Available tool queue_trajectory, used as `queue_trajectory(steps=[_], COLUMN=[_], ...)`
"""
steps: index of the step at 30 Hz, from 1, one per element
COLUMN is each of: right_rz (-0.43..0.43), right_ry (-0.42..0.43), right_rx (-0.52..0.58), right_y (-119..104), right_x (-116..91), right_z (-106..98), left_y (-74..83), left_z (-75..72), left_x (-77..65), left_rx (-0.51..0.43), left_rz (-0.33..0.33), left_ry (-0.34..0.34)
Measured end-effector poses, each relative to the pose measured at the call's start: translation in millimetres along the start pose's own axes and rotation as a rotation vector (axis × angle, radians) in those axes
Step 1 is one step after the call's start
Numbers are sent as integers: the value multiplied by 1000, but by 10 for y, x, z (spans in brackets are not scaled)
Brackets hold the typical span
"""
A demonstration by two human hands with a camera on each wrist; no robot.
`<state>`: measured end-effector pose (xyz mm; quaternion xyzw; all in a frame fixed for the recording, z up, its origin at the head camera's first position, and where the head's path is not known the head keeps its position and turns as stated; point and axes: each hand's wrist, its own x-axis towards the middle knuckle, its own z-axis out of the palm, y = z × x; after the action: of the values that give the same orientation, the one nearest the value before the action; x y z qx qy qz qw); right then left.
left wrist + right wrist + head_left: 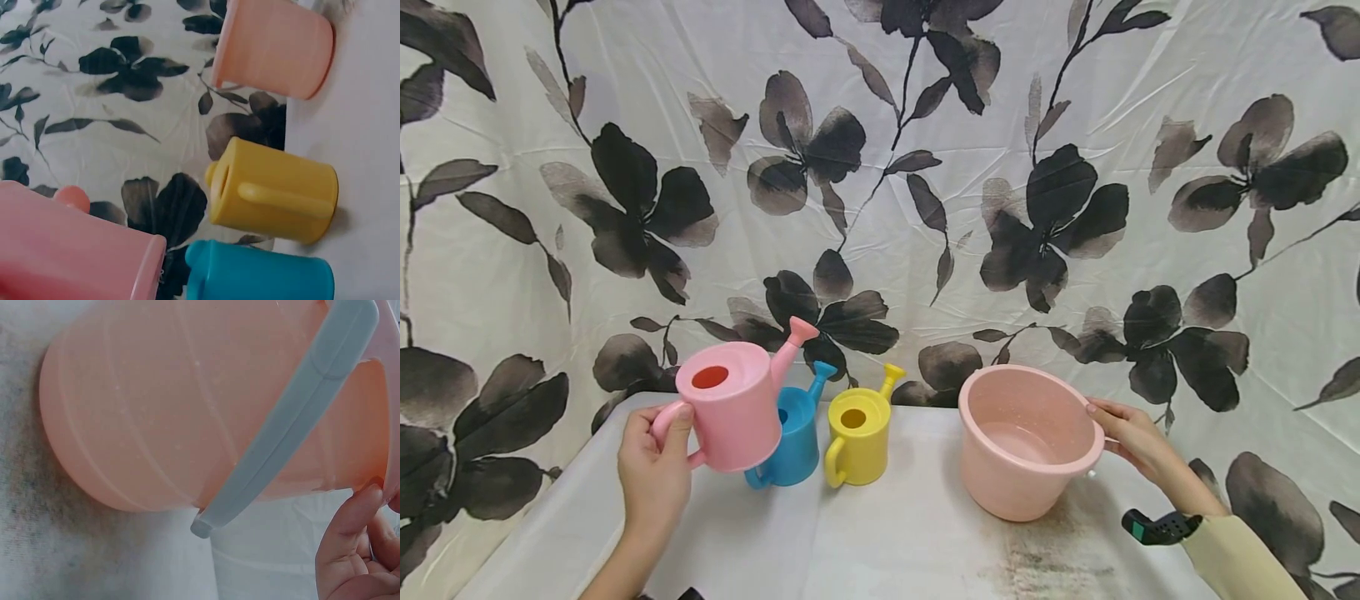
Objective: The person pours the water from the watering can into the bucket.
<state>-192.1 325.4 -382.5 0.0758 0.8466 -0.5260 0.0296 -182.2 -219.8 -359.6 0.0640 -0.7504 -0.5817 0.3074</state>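
My left hand (pixel 655 467) grips the handle of a pink watering can (pixel 733 408), holding it up off the table with its spout pointing right. Behind and beside it stand a blue watering can (pixel 795 442), partly hidden by the pink one, and a yellow watering can (pixel 859 437), both upright on the table. At the right is a pale pink bucket (pixel 1018 483); my right hand (pixel 1131 433) pinches its rim on the right side. In the right wrist view the bucket's grey handle (pixel 281 425) hangs down across its outer wall, and the thumb and fingers meet at the rim.
A white table (pixel 880 542) carries the cans and bucket, with a dark brownish stain (pixel 1052 550) in front of the bucket. Right behind the table hangs a white cloth with dark flowers (pixel 880 233). A black band (pixel 1161 527) is on the right wrist.
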Motion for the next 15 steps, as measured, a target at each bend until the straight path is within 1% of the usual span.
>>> queue_trajectory(steps=[3,8,15], right_rz=[-1,-6,-19], right_ry=[6,13,6], right_rx=[-9,8,40], right_y=[2,-2,-17], right_x=[2,-1,-14], right_z=[-6,-10,8], left_y=[34,93,217], left_z=[44,117,220], left_x=[-23,-74,-165], left_rx=[-12,-28,-101], left_rz=[1,12,7], left_ry=[-29,-74,-170])
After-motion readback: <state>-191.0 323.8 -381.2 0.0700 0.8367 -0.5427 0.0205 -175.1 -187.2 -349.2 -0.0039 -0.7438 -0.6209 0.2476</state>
